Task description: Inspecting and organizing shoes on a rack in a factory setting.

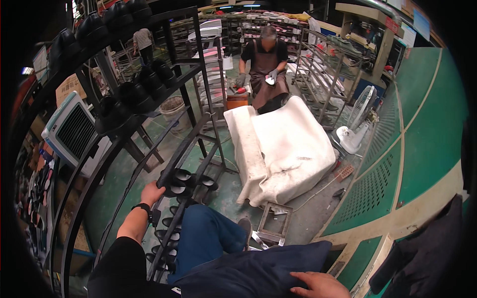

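Observation:
My left hand (150,193) is closed around the end of a dark bar of the black metal shoe rack (185,145). Part of its fingers is hidden by the bar. Just beside it, black shoes (180,180) sit on the lower tiers, several more running down toward my leg. A dark watch is on my left wrist. My right hand (320,285) lies with fingers stretched out on dark blue cloth over my lap, holding nothing.
A cream sheet (293,144) covers a bulky block ahead. Beyond it sits a co-worker in an apron and gloves. A green machine (377,174) stands right, a fan (355,121) near it, an air cooler (77,128) left. A small metal frame (275,221) is by my foot.

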`<state>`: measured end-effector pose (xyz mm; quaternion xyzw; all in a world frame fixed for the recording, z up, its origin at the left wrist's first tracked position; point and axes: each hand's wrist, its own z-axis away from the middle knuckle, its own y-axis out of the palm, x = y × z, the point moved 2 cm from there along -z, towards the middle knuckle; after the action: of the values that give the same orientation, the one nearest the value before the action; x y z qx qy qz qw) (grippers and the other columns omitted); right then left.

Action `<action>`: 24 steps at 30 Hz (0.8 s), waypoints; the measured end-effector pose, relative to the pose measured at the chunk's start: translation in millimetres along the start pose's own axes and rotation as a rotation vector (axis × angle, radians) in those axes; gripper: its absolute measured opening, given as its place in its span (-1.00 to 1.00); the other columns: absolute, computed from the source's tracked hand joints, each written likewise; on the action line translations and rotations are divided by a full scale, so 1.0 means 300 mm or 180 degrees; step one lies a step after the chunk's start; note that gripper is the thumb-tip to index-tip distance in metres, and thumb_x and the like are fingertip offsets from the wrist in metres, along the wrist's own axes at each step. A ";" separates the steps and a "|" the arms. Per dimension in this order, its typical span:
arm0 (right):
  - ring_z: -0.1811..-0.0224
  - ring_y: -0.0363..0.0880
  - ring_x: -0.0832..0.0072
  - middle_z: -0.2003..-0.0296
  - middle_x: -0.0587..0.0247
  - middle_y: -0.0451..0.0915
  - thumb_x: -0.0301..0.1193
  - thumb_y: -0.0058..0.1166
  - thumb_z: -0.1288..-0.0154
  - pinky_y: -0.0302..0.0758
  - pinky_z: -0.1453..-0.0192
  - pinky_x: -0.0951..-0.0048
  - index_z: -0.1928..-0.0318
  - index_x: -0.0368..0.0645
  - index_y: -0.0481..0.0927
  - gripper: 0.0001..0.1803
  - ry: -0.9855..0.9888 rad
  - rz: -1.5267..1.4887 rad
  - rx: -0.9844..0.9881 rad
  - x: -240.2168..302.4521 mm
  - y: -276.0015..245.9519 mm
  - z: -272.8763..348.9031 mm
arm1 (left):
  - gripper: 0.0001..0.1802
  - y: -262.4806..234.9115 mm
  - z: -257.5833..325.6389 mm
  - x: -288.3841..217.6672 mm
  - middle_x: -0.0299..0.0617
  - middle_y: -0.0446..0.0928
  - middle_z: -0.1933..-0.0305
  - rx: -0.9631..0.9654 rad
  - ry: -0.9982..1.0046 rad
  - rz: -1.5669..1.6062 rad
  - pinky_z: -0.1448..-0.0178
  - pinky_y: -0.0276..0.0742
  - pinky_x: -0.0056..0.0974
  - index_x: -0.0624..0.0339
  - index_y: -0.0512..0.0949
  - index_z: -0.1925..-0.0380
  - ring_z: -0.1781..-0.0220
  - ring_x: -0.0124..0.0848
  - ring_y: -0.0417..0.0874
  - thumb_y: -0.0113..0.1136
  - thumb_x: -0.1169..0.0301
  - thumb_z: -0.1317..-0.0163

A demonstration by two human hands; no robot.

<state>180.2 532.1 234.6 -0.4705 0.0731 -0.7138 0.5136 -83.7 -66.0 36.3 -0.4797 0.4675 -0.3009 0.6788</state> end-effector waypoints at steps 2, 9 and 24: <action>-0.19 0.52 -0.01 -0.13 -0.14 0.56 -0.15 0.10 -0.34 0.44 -0.27 0.14 -0.29 -0.18 0.44 -0.41 0.0021 -0.0068 -0.0005 0.002 0.002 0.001 | -0.46 -0.003 0.001 -0.002 0.20 0.65 0.21 -0.0015 0.0009 -0.0002 -0.01 0.56 0.10 0.23 0.62 0.19 0.09 0.13 0.67 0.16 0.03 0.05; -0.21 0.50 0.00 -0.14 -0.13 0.55 -0.15 0.09 -0.35 0.43 -0.28 0.14 -0.30 -0.17 0.43 -0.41 0.0127 0.0034 0.0073 0.008 -0.004 -0.002 | -0.45 -0.008 0.002 -0.022 0.20 0.65 0.20 0.0085 -0.0006 -0.0114 -0.01 0.56 0.10 0.23 0.61 0.16 0.09 0.13 0.66 0.15 0.02 0.03; -0.23 0.49 -0.01 -0.17 -0.13 0.54 -0.14 0.10 -0.35 0.42 -0.30 0.13 -0.30 -0.18 0.43 -0.40 0.0103 0.0047 0.0063 -0.007 0.000 -0.001 | -0.45 -0.020 0.017 -0.043 0.20 0.66 0.17 0.0156 -0.0099 -0.0026 -0.05 0.56 0.08 0.22 0.62 0.12 0.05 0.11 0.67 0.14 0.04 0.03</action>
<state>180.1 533.6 233.0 -0.4533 0.0778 -0.7182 0.5221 -83.7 -55.4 46.9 -0.4695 0.4474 -0.3075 0.6963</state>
